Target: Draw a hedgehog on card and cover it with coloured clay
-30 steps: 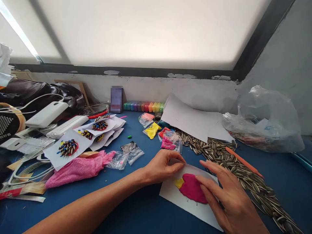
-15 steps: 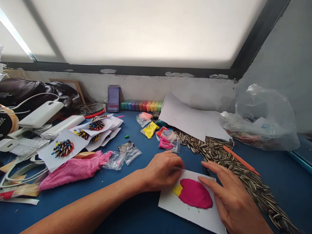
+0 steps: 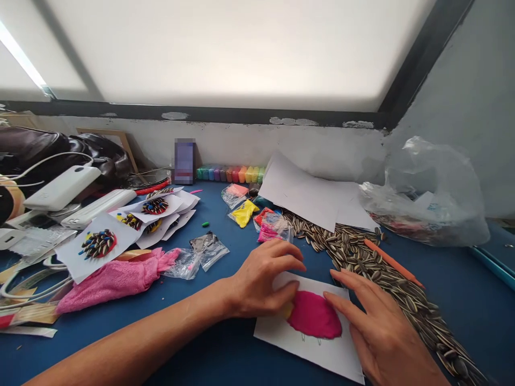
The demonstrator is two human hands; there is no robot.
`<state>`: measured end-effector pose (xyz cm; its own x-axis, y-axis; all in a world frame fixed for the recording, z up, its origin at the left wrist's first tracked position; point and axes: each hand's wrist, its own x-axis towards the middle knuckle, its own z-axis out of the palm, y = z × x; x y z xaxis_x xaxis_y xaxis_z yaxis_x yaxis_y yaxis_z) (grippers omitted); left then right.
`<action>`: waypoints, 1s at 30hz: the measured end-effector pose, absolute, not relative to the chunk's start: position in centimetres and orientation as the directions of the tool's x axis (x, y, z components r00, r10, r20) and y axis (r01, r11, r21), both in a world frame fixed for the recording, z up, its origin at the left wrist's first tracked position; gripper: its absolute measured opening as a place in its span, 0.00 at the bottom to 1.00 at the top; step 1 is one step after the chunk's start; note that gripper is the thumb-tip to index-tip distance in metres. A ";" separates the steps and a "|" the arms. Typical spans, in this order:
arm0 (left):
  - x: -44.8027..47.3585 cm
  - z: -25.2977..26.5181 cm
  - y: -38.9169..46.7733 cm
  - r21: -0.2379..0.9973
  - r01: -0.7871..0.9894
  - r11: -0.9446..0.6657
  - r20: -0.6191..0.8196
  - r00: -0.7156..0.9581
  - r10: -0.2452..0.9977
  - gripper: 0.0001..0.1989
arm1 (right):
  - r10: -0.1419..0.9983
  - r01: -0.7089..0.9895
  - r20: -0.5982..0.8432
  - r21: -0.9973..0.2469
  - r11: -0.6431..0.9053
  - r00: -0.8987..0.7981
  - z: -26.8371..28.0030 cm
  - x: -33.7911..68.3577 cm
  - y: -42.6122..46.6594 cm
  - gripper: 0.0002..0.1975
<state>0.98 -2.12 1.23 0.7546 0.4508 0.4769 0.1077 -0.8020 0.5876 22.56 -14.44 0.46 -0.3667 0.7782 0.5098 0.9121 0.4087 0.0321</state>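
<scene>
A white paper sheet (image 3: 277,339) lies on the blue table in front of me. On it is a flattened oval of magenta modelling clay (image 3: 316,317), with a bit of yellow clay (image 3: 288,311) at its left end. Short drawn legs show below the oval. My left hand (image 3: 263,281) is over the paper's left side, thumb by the join of the two colours, fingers apart and partly covering the yellow. With fingers stretched, my right hand (image 3: 382,327) rests along the paper's right side, a fingertip at the oval's upper right edge.
Sunflower seeds (image 3: 378,268) spread to the right, an orange stick (image 3: 394,262) among them. Behind are clay bags (image 3: 243,213), white sheets (image 3: 301,193) and a plastic bag (image 3: 430,203). Seed-covered cards (image 3: 98,244) and a pink cloth (image 3: 116,279) lie left.
My left hand's fingers have lifted and spread from a curled pose, with the thumb now at the magenta oval's left edge. My right hand stays by the oval. The view has shifted slightly.
</scene>
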 end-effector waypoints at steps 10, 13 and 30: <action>1.5 0.4 -3.1 0.664 0.106 -0.740 0.197 0.930 0.311 0.43 | 0.732 0.891 0.527 0.122 0.438 -0.432 0.6 22.4 -15.2 0.18; 1.5 0.4 -3.0 0.669 0.090 -0.738 0.222 0.923 0.315 0.44 | 0.738 0.893 0.514 0.150 0.425 -0.438 1.0 22.0 -15.3 0.15; 1.6 0.5 -3.0 0.669 0.092 -0.737 0.203 0.932 0.301 0.44 | 0.738 0.897 0.515 0.195 0.396 -0.437 0.8 21.6 -15.1 0.16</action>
<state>1.55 -2.95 0.51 0.9317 0.3011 0.2031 0.0923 -0.7371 0.6695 21.55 -15.13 0.78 -0.4371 0.7375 0.5148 0.8974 0.3960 0.1946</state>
